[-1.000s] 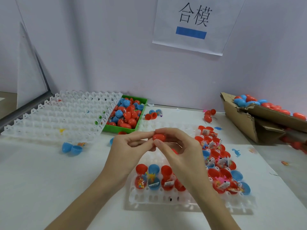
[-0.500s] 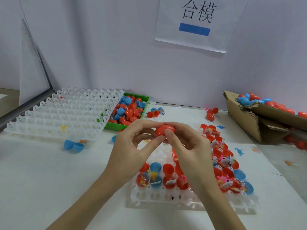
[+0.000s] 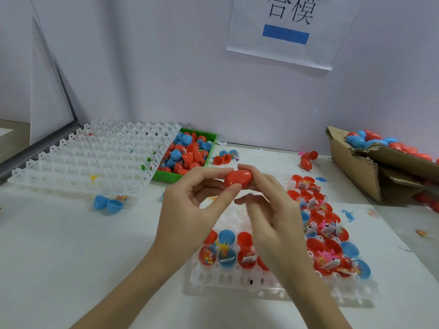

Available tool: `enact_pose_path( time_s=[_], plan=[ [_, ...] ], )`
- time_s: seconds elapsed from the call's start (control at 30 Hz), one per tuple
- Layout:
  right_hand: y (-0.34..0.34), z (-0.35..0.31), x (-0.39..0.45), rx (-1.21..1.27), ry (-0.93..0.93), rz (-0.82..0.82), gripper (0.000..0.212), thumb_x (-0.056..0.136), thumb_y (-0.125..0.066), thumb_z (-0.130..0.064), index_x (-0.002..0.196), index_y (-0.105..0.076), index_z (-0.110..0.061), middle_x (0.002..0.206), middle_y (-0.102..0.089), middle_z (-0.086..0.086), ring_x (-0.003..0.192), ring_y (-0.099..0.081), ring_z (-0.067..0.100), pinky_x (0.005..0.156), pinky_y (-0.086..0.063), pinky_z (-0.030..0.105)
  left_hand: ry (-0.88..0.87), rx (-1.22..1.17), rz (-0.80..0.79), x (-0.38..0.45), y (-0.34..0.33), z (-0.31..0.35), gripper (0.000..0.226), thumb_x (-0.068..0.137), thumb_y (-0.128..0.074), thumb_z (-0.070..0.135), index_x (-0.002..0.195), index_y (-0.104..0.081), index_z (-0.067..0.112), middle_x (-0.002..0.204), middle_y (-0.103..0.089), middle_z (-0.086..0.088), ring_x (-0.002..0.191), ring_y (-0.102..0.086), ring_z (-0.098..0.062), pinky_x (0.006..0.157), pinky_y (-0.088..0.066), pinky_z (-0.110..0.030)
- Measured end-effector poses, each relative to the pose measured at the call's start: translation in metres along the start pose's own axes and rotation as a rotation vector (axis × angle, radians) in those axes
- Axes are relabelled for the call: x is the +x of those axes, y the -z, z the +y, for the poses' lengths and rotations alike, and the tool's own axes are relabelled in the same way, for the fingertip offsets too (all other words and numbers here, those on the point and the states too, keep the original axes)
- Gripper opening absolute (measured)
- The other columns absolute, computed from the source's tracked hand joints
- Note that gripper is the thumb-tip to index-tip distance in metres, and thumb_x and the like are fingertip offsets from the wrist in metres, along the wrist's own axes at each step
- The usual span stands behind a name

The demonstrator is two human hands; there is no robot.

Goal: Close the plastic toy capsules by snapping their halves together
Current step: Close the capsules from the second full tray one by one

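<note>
A red capsule [image 3: 238,178], its two halves together, lies sideways between my hands above the table. My left hand [image 3: 190,210] pinches its left end between thumb and forefinger. My right hand [image 3: 273,217] holds its right end with the fingertips, and its thumb points left just below the capsule. Under my hands stands a white grid tray [image 3: 228,279] with open red and blue capsule halves [image 3: 226,251] holding small packed toys.
A stack of white grid trays [image 3: 90,160] lies at the back left, beside a green bin [image 3: 206,136] of loose red and blue halves. A torn cardboard box [image 3: 361,172] of closed capsules sits at the right. An open blue capsule [image 3: 107,204] lies on the table.
Both hands have lifted the red capsule slightly, and it now shows whole between the fingertips. My right thumb has come off the capsule and points left beneath it.
</note>
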State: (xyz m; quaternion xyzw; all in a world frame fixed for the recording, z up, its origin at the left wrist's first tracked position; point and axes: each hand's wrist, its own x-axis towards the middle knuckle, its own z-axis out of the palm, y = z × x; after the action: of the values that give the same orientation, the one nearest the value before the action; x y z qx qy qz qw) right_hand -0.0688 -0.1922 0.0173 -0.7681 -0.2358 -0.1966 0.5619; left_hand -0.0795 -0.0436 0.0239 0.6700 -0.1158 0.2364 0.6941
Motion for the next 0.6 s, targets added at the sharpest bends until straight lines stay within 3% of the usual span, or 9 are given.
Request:
enact_pose_path(
  time_s=[0.1, 0.2, 0.3, 0.6],
  plan=[
    [-0.005, -0.001, -0.001, -0.235, 0.088, -0.012, 0.051, 0.095, -0.064, -0.020, 0.144, -0.053, -0.012, 0.122, -0.059, -0.008, 0.102, -0.063, 0.006, 0.085, -0.053, 0.011, 0.090, -0.084, -0.031, 0.002, 0.002, 0.002, 0.027, 0.081, -0.080, 0.023, 0.106, -0.077, 0.015, 0.096, -0.080, 0.003, 0.093, -0.077, -0.015, 0.082, -0.058, -0.016],
    [-0.007, -0.001, 0.000, -0.418, 0.159, 0.119, 0.039, 0.090, -0.074, -0.030, 0.122, -0.064, -0.010, 0.105, -0.062, -0.005, 0.080, -0.059, 0.002, 0.078, -0.047, 0.003, 0.132, -0.075, -0.088, 0.001, 0.002, 0.004, 0.028, 0.077, -0.081, 0.032, 0.102, -0.080, 0.019, 0.093, -0.081, 0.004, 0.094, -0.077, -0.012, 0.081, -0.056, -0.014],
    [-0.005, -0.001, -0.001, -0.449, 0.165, 0.169, 0.032, 0.091, -0.071, -0.033, 0.113, -0.067, -0.010, 0.096, -0.062, -0.005, 0.076, -0.056, -0.001, 0.077, -0.046, 0.001, 0.153, -0.077, -0.086, 0.000, 0.000, 0.005, 0.029, 0.076, -0.081, 0.038, 0.099, -0.081, 0.021, 0.093, -0.081, 0.005, 0.093, -0.077, -0.011, 0.080, -0.056, -0.013],
    [-0.002, 0.001, -0.002, -0.445, 0.113, 0.084, 0.033, 0.087, -0.079, -0.007, 0.117, -0.067, -0.010, 0.096, -0.061, -0.006, 0.082, -0.057, 0.005, 0.073, -0.048, 0.008, 0.189, -0.044, -0.027, -0.005, -0.007, 0.004, 0.023, 0.077, -0.084, 0.028, 0.096, -0.079, 0.017, 0.088, -0.081, 0.004, 0.086, -0.078, -0.011, 0.076, -0.058, -0.014]
  ],
)
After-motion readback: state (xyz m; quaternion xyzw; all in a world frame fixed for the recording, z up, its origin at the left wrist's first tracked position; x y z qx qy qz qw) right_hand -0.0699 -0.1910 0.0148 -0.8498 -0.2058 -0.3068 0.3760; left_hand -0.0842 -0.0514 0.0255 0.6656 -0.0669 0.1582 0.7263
